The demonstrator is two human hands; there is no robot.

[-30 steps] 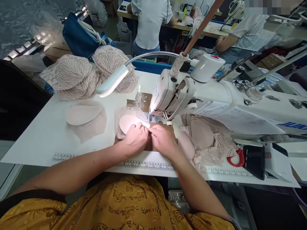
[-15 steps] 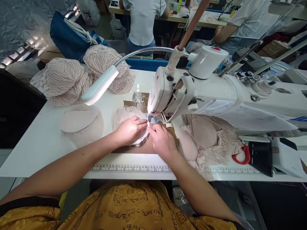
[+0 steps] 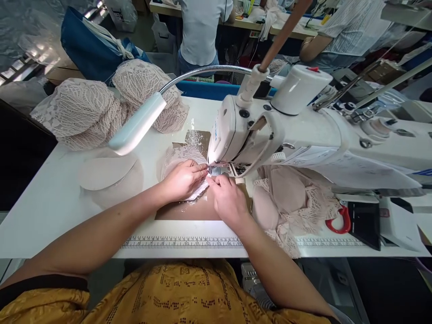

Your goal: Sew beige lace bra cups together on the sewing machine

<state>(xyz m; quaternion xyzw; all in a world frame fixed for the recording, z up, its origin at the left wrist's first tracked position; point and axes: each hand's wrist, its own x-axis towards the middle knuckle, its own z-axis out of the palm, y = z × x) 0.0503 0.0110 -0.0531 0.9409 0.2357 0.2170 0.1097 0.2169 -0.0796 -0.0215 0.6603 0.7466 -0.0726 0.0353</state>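
Under the half-bent left hand (image 3: 185, 181), lacy cloth (image 3: 177, 155) is lying by the sewing machine (image 3: 225, 130). The right hand (image 3: 228, 198) is curling beside it; any pinching, I cannot tell. Slow guiding should be helping.

Over there, lace pc. (image 3: 172, 157) under sewer's L hand (image 3: 182, 180), R hand (image 3: 231, 198) at its R edge, sewing mach. (image 3: 232, 130) behind. Lace stacks (image 3: 84, 108) back L on tabletop (image 3: 43, 207). Fabric pile (image 3: 286, 193) R, scissors (image 3: 346, 219) beyond; ruler strip (image 3: 182, 243) along nr edge.
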